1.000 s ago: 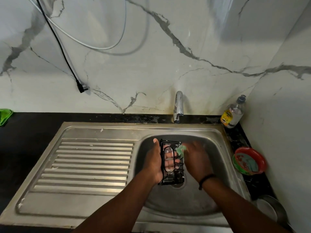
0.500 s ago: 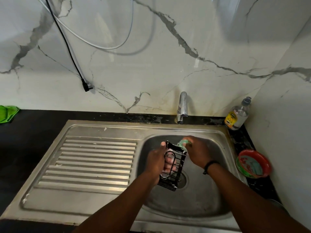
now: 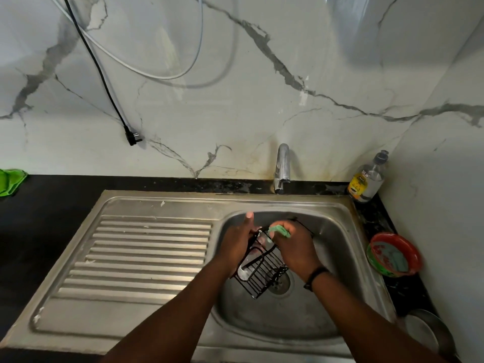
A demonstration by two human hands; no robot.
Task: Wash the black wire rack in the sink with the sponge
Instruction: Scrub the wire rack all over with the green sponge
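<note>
Left hand grips tilted black rack over sink bowl above drain, thumb up, right hand curled around green sponge, apparently pressing rack's far edge; tap beyond.

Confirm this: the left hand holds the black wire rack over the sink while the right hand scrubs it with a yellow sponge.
Not quite. The head view shows the sponge in the right hand is green, not yellow. The left hand does hold the black wire rack over the sink.
</note>
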